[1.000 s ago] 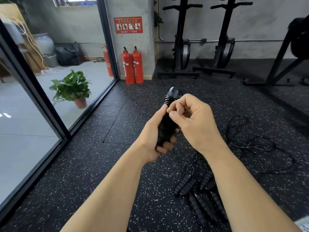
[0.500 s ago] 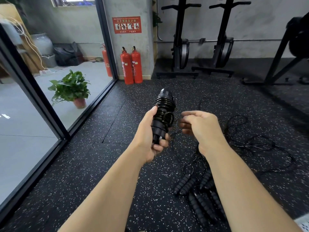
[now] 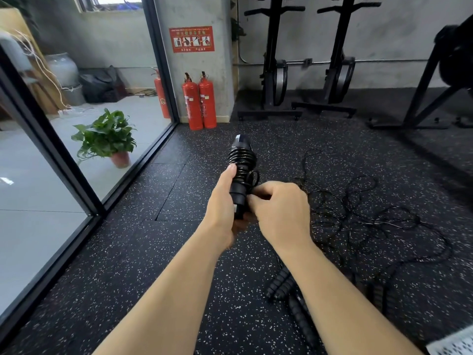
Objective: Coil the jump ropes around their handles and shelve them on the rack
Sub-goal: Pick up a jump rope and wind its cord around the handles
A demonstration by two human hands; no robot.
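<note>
Left hand [image 3: 222, 203], frame center, grips the lower part of the black jump-rope handles [image 3: 238, 193], thumb lying up along their left side, fingers wrapped behind. Handles tilt up and away, top end toward upper center. Rope [image 3: 242, 157] is coiled in tight turns round the upper half; a small loose loop [image 3: 254, 176] sticks out on the right, just above the right hand. Right hand [image 3: 281, 211], fingers curled tight, knuckles up, tips against the handles' lower right. Can't tell if it pinches the cord or only touches the handles.

Right of the hands, loose ropes [image 3: 371, 213] lie tangled on the floor [image 3: 153, 239], black rubber with white specks. Lower center-right, partly under the right forearm, spare handles [image 3: 280, 285] lie on the floor, ribbed and black.

Upper center: two red fire extinguishers [image 3: 199, 101] against a concrete pillar, red sign [image 3: 192, 39] above them. Left: glass wall [image 3: 38, 175], potted plant [image 3: 107, 137] behind it. Upper right: black exercise machines [image 3: 273, 67] by the wall.
</note>
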